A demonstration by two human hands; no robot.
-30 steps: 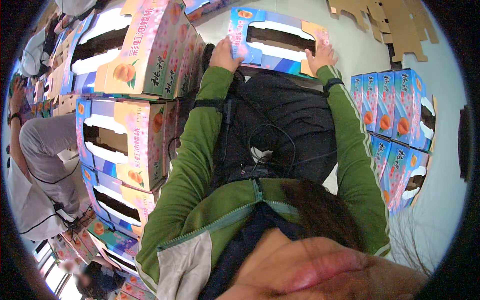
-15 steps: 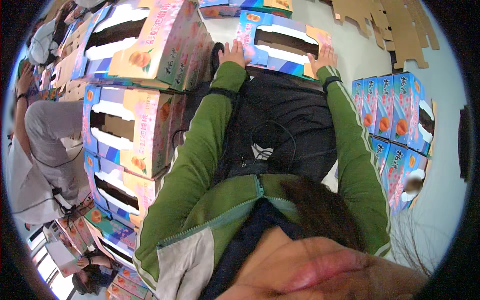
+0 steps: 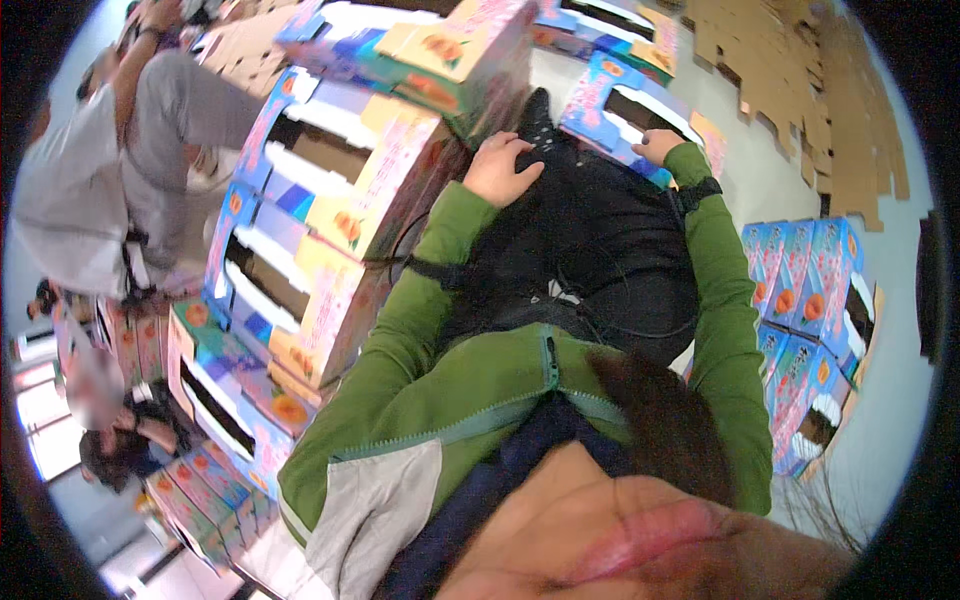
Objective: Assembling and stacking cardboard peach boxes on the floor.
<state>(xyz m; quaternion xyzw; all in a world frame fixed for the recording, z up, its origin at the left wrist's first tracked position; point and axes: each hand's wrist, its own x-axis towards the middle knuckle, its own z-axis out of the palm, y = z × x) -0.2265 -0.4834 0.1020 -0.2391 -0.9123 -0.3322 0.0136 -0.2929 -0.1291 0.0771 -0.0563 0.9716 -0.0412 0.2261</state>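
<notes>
A blue and pink cardboard fruit box [image 3: 592,100] with a cut-out top stands in front of my legs. My right hand [image 3: 657,147] is at its near top side, fingers curled over the edge of the opening. My left hand [image 3: 500,170] is off the box, above my dark trousers, with thumb and fingers apart and nothing in it. Close to the left hand rises a stack of similar printed boxes [image 3: 405,170].
More stacked fruit boxes [image 3: 810,270] stand at the right. Flattened brown cardboard [image 3: 790,90] lies at the far right. Another box [image 3: 655,62] sits beyond mine. At the left is a person in grey trousers [image 3: 190,110]; another person [image 3: 130,440] is lower left.
My left hand has come off the box and moved back toward my legs. My right hand has shifted from the box's right side to the opening's edge. The whole view has turned left.
</notes>
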